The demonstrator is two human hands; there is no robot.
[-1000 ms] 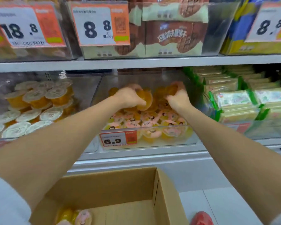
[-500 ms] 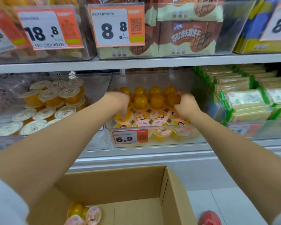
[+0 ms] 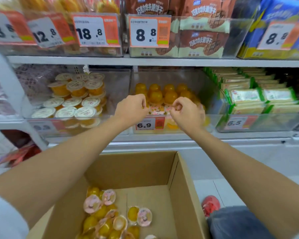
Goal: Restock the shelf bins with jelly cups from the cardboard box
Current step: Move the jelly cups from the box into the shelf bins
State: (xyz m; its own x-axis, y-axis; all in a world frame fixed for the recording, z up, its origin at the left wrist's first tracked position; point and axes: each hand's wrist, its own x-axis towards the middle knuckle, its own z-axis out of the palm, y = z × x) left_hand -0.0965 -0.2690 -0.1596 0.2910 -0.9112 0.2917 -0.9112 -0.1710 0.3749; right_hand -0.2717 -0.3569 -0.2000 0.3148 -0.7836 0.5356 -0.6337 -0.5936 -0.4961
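Both arms outstretched — left hand [image 3: 130, 109] and right hand [image 3: 186, 112] hover side by side before the bin [image 3: 171, 76], fingers curled, gripping nothing visible.

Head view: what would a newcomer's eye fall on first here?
The left hand and right hand hover, fingers curled, before the middle bin of orange jelly cups on the lower shelf. Below them, an open cardboard box holds a loose pile of cups at its left side. Big price tags line the upper shelf.
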